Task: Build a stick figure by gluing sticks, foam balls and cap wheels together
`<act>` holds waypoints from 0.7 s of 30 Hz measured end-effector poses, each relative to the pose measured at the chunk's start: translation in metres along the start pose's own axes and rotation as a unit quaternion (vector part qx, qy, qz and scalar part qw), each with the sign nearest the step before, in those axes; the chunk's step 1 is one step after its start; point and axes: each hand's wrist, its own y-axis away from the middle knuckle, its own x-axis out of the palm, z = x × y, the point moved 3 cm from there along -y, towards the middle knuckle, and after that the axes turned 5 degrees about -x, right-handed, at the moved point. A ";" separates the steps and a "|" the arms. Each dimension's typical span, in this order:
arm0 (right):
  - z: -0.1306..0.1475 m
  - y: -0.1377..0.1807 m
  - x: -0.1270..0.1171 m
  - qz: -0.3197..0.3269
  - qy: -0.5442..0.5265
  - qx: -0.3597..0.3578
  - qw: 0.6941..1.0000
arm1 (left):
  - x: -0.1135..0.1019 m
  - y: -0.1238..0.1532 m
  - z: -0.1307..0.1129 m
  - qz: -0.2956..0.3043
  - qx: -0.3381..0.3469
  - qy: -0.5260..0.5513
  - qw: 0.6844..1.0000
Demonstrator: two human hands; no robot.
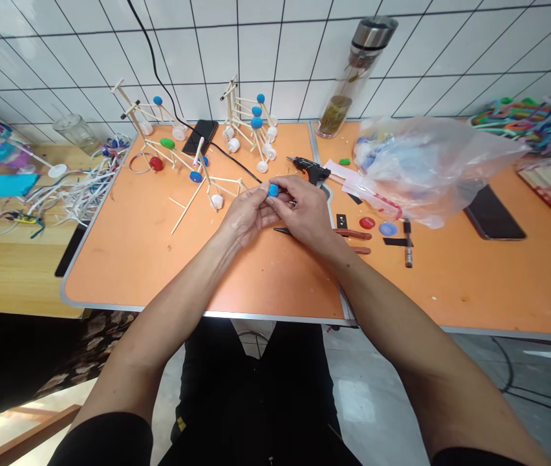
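Between the fingertips of both my hands, above the orange table, is a small blue piece [273,189]; its full shape is hidden. My left hand [248,213] pinches it from the left, and my right hand [303,204] closes on it from the other side. Partly under my right hand lie pliers with red-brown handles [353,233]. A black glue gun [310,169] rests just behind that hand. Left of my hands stand stick frames [217,186] with white and blue round pieces, and a loose joined stick piece [187,208] lies near them.
More stick models [249,123] stand at the back beside a black phone [201,137]. A glass bottle [338,97] stands near the tiled wall. Rightward are a plastic bag [435,162], a red disc [367,222], a blue disc [388,229], a marker [408,252] and another phone [495,213].
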 end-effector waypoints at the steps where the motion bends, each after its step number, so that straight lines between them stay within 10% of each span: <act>1: 0.000 0.000 0.000 -0.002 0.001 -0.002 1.000 | 0.000 0.000 0.000 -0.004 -0.002 -0.001 1.000; 21: -0.004 -0.001 0.000 0.007 -0.013 0.012 1.000 | 0.004 0.004 -0.003 -0.006 0.002 0.022 1.000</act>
